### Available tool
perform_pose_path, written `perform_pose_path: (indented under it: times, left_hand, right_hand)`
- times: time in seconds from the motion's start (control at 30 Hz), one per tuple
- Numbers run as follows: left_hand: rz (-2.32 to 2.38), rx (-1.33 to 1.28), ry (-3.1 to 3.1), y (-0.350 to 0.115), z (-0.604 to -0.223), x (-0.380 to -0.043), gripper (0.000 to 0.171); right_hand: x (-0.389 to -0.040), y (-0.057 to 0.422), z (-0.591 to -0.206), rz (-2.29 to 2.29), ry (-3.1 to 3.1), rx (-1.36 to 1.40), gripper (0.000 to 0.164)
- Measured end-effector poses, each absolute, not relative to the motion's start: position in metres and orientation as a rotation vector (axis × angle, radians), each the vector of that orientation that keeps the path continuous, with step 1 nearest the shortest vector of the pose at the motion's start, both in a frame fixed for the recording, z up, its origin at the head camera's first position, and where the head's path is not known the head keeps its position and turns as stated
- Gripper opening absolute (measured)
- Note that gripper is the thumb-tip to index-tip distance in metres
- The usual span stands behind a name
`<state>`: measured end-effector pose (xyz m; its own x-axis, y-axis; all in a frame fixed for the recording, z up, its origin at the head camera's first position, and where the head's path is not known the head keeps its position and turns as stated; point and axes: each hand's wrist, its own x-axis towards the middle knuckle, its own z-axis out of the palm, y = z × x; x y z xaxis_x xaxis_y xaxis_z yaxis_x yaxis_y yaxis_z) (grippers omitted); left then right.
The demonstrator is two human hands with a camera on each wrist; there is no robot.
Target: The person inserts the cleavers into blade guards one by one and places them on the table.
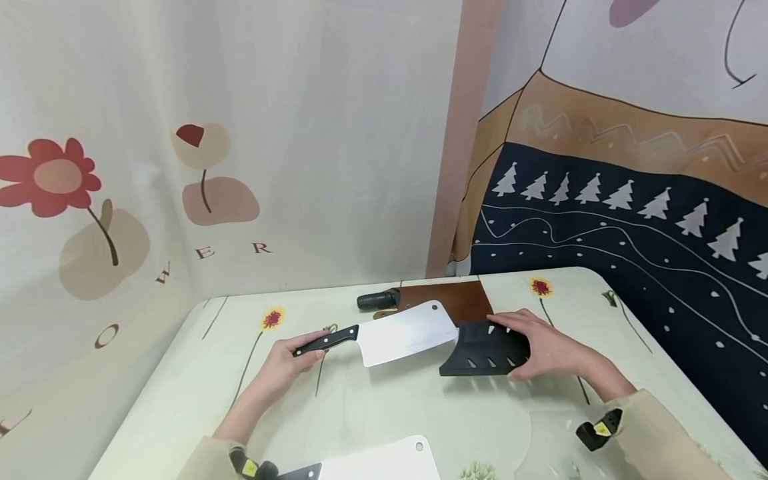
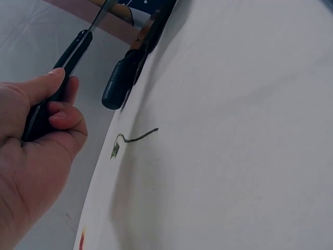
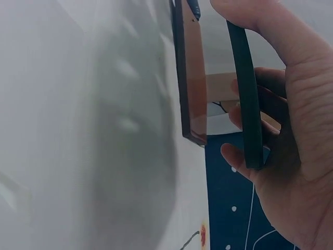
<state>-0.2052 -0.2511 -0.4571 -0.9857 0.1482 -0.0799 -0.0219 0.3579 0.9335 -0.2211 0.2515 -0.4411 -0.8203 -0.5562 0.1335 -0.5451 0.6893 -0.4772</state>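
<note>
My left hand (image 1: 288, 363) grips the black riveted handle of a cleaver (image 1: 408, 333), its broad shiny blade pointing right above the table. My right hand (image 1: 543, 347) holds a black slotted blade sheath (image 1: 486, 350) by its right end, thumb below and fingers along the top. The blade's far end comes right up to the sheath's curved left edge in the head view. In the left wrist view the fingers (image 2: 67, 117) curl round the handle (image 2: 57, 88). From the right wrist the sheath (image 3: 247, 99) shows edge-on between thumb and fingers.
Behind lies a brown leather sheath (image 1: 447, 297) with a dark handle (image 1: 378, 300) sticking out. A second cleaver (image 1: 384, 461) lies at the front edge of the view. A clear sheet (image 1: 558, 433) lies at front right. Printed cloth walls (image 1: 324, 147) stand behind the table.
</note>
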Motion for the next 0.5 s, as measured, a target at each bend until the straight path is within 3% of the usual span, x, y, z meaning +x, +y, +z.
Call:
perform_pose_path:
  times: [0.5]
  left_hand:
    - [1.726, 0.104, 2.452, -0.2492, -0.4597, -0.2068, 0.044]
  right_hand:
    - [-0.2205, 0.2515, -0.4423, -0.793, 2.848, -0.886, 0.097]
